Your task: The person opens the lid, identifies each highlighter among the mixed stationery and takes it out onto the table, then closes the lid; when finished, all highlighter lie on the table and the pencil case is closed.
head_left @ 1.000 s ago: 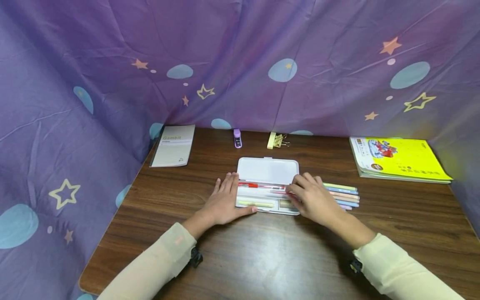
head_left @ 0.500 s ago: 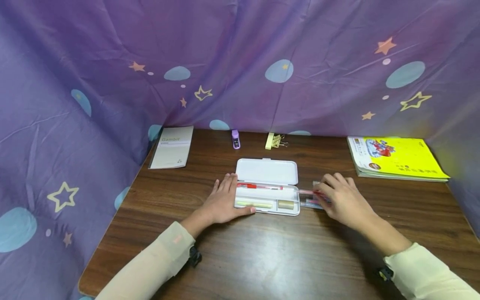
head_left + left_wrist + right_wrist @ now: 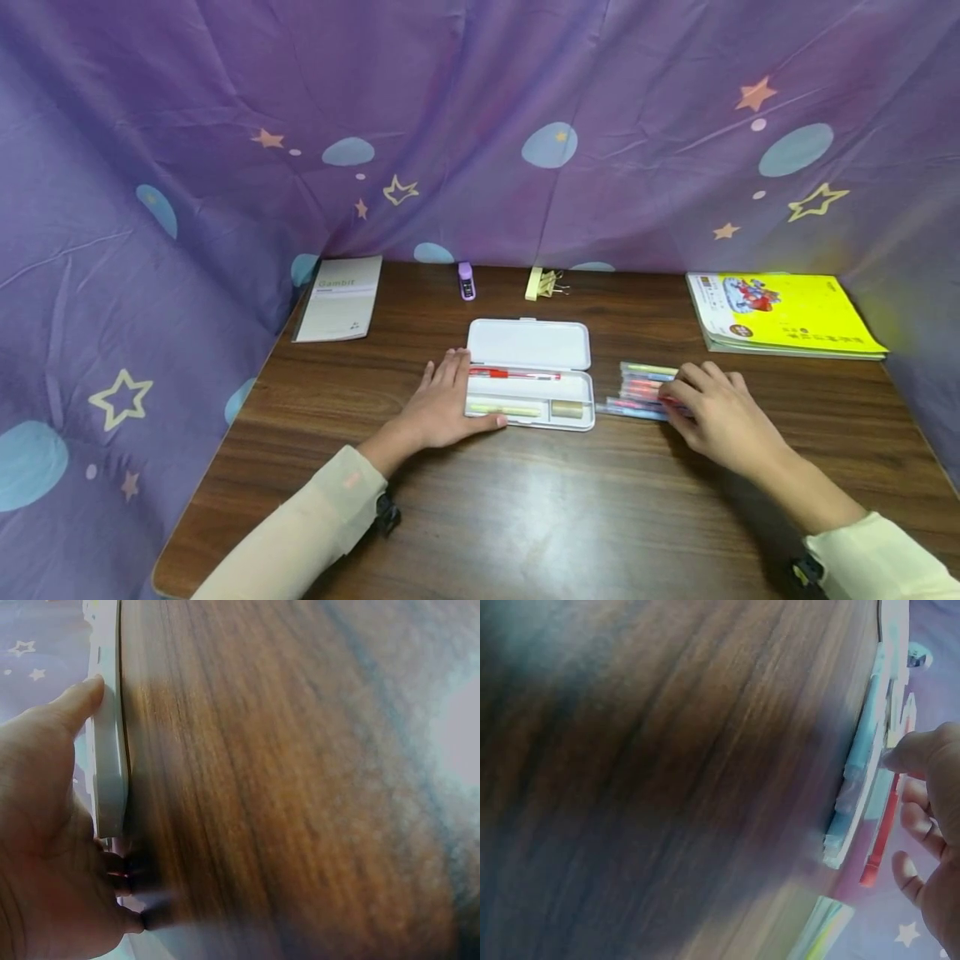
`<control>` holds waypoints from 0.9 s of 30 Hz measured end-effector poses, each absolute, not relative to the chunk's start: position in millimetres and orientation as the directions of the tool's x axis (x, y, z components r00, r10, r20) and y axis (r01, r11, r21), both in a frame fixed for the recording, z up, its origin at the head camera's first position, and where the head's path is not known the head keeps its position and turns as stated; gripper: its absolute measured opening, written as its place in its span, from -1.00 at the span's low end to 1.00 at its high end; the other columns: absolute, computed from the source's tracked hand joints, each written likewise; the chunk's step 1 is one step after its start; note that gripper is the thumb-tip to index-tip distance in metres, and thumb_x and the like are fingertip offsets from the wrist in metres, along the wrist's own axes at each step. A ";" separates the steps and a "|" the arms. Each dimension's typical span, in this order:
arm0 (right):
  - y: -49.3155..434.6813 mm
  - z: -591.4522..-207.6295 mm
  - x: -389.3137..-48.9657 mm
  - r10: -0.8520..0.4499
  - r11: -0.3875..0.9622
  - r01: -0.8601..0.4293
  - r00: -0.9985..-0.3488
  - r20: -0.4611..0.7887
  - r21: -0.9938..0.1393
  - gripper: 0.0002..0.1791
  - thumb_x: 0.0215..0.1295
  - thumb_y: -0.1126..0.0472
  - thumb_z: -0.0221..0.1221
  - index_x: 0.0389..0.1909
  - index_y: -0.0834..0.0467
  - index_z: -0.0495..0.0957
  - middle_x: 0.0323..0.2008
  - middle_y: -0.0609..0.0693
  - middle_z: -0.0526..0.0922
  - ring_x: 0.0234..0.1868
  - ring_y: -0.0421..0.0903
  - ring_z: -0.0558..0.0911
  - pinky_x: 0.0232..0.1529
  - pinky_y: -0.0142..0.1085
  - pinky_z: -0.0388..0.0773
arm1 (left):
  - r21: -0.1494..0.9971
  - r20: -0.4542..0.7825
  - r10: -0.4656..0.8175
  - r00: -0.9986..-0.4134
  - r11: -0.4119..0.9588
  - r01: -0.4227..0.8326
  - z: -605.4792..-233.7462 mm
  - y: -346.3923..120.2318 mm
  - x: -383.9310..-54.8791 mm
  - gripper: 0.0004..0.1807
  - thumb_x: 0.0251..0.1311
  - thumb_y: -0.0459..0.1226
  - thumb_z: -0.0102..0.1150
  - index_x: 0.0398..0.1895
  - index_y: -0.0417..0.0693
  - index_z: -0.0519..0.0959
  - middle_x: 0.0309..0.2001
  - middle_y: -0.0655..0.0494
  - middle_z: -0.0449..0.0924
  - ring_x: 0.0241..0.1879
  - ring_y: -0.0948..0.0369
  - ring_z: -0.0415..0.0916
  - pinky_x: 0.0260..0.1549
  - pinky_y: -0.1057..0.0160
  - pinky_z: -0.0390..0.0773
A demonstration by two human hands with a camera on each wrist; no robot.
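Observation:
A white pencil case (image 3: 528, 344) lies on the table with its lid folded back. Inside it are a red pen (image 3: 502, 374), a pale yellow stick (image 3: 506, 410) and a tan block (image 3: 566, 409). My left hand (image 3: 437, 410) rests against the case's left end, fingers straight, thumb on the front edge. To the right of the case, several pastel pens (image 3: 641, 385) lie side by side. Close over them, my right hand (image 3: 716, 417) pinches another red pen (image 3: 885, 829) between thumb and fingers; in the head view the hand hides most of it.
Along the back of the wooden table (image 3: 480, 517) are a grey notebook (image 3: 339, 300), a small purple item (image 3: 467, 282) and yellow binder clips (image 3: 551, 283). Yellow books (image 3: 795, 315) are stacked at the back right. A purple curtain (image 3: 450, 125) hangs behind.
My right hand has moved right, taking a red pen out of the case to over the row of pens. My left hand has stayed at the case.

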State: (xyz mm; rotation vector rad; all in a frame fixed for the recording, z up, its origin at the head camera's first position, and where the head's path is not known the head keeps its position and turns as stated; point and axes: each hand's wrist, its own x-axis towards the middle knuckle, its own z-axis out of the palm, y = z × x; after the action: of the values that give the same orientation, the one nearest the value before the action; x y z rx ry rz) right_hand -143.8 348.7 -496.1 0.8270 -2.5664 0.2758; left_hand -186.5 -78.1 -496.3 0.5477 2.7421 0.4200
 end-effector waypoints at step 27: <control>254.8 -477.2 -182.0 -0.635 0.699 -0.714 -0.636 0.439 -0.024 -0.77 0.23 0.27 0.54 -0.11 0.12 0.78 -0.21 0.00 0.63 -0.17 0.04 0.53 -0.26 -0.04 0.42 | 0.329 -0.238 0.417 -0.877 0.884 0.331 -502.0 -80.6 -189.8 0.44 0.36 0.59 0.02 0.83 -0.26 -0.28 0.85 -0.22 -0.28 0.85 -0.10 -0.33 0.81 -0.21 -0.25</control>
State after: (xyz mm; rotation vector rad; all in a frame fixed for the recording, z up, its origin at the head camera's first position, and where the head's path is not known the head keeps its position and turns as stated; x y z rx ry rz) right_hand -182.0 254.8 -477.2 1.0467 -2.5090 0.2743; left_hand -189.8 -80.6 -502.0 0.5593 2.7496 0.4037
